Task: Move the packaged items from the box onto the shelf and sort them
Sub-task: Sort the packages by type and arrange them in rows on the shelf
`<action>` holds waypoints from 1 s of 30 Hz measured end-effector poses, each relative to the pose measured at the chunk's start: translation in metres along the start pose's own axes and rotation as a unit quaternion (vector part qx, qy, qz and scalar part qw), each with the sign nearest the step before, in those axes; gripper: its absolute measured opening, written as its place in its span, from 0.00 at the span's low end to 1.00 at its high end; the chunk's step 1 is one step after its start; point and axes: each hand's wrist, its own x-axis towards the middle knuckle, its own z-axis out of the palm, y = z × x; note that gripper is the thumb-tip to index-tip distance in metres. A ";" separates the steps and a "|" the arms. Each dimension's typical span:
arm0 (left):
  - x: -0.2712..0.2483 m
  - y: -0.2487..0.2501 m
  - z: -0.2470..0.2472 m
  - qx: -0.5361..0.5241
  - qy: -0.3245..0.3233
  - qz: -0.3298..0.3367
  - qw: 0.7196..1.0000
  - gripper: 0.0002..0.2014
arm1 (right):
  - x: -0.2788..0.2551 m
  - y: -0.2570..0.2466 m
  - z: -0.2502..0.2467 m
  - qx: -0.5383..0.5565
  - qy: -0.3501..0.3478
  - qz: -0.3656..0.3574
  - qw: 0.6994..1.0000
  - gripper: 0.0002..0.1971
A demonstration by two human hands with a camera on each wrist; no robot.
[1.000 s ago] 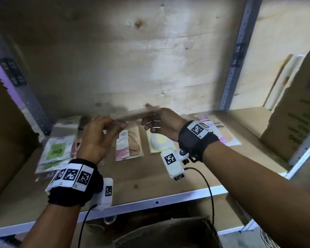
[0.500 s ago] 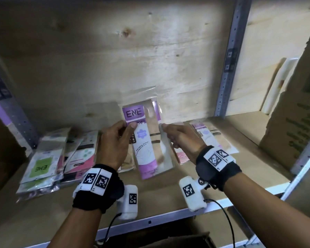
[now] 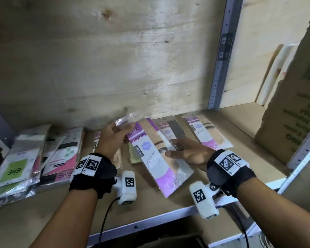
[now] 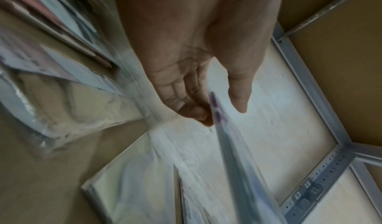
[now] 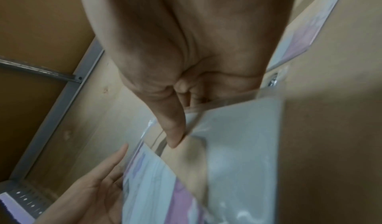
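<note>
A long purple ENE packet (image 3: 157, 163) lies tilted low over the wooden shelf (image 3: 75, 213), its lower end toward the front edge. My left hand (image 3: 118, 129) pinches its clear top flap; in the left wrist view the packet's edge (image 4: 217, 113) runs between thumb and fingers of that hand (image 4: 219, 113). My right hand (image 3: 171, 148) pinches its right side, thumb on top (image 5: 175, 134), fingers beneath. A second purple packet with a dark swatch (image 3: 170, 129) overlaps just behind; whether the right hand also holds it is unclear.
Green ENE packets (image 3: 14, 169) and pink ones (image 3: 61, 158) are piled at the shelf's left. Another purple packet (image 3: 206, 135) lies at the right, a yellowish one (image 3: 134, 156) under the held packet. A cardboard box (image 3: 293, 113) and a metal upright (image 3: 220, 59) stand to the right.
The purple packet, held upright in front of the back wall half a second ago, has come down and tilted flat toward the shelf. Both hands have dropped lower with it.
</note>
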 end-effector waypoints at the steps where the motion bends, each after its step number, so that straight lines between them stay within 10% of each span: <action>1: 0.001 -0.001 -0.001 -0.007 0.011 -0.004 1.000 0.15 | -0.002 0.001 -0.002 -0.024 -0.008 0.011 1.000 0.18; 20: -0.025 0.004 -0.010 0.333 0.035 0.111 0.936 0.19 | -0.033 0.001 -0.014 -0.070 -0.054 0.073 0.993 0.21; 30: -0.021 -0.010 -0.024 0.119 -0.016 0.008 0.993 0.25 | -0.021 0.008 -0.008 -0.079 -0.047 0.028 0.995 0.19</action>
